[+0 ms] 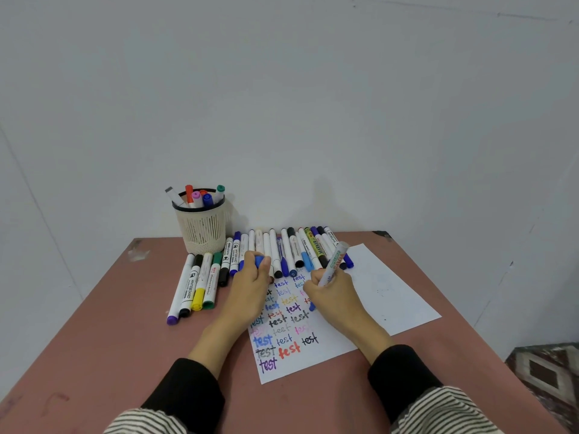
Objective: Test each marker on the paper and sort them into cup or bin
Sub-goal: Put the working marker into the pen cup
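A white paper (385, 296) lies on the table, its left half covered with the word "test" in many colours. My right hand (332, 296) grips an uncapped blue marker (335, 261) with its tip down on the paper. My left hand (250, 283) rests on the paper's left edge and is closed around the blue cap (259, 261). A row of several markers (282, 249) lies along the paper's far edge, and several more markers (197, 283) lie to the left. A mesh cup (202, 227) at the back left holds several markers. No bin is in view.
The pinkish table (125, 355) stands against a white wall. Its right edge runs diagonally at the lower right, with patterned floor (548, 371) beyond it. The right half of the paper is blank.
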`<state>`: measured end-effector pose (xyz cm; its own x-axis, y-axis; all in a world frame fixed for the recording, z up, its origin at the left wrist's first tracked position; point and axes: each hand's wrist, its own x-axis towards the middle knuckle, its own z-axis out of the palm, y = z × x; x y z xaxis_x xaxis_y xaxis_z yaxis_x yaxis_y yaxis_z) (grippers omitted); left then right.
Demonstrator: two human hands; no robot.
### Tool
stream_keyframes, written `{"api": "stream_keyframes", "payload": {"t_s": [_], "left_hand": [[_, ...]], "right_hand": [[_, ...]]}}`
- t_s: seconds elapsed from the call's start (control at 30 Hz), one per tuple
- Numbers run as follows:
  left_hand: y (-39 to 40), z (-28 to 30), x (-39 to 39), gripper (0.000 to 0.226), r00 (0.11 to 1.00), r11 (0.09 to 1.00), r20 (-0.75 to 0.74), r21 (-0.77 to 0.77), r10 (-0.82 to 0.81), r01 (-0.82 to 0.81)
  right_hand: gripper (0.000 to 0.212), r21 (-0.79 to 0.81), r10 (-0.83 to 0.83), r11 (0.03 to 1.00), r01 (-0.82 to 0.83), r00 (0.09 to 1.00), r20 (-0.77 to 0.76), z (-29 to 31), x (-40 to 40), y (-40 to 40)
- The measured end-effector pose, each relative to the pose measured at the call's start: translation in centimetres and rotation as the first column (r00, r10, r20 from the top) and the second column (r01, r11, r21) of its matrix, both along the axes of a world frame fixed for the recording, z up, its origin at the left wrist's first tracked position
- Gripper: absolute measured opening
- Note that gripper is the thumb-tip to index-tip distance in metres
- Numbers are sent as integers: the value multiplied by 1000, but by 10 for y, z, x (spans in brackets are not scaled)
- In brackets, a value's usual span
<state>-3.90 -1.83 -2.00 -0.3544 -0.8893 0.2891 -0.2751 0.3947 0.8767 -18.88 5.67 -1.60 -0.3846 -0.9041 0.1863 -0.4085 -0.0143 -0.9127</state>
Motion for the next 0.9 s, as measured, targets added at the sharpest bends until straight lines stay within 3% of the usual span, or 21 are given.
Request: {"api": "stream_keyframes", "payload": {"t_s": [0.5, 0.73, 0.9], "left_hand": [[1, 1, -1, 17, 1000, 1000, -17, 14, 2, -2], [1, 1, 0, 16, 1000, 1000, -3, 7, -5, 5], [3, 2, 1, 20, 1000, 1000, 17, 1, 4, -4]], "right_hand": [[43, -48, -67, 997, 66, 998, -15, 2, -3, 1], [34, 7, -28, 1000, 29, 998, -62, -2, -8, -1], [45, 11, -20, 1000, 21, 997, -77, -1, -7, -1]]}}
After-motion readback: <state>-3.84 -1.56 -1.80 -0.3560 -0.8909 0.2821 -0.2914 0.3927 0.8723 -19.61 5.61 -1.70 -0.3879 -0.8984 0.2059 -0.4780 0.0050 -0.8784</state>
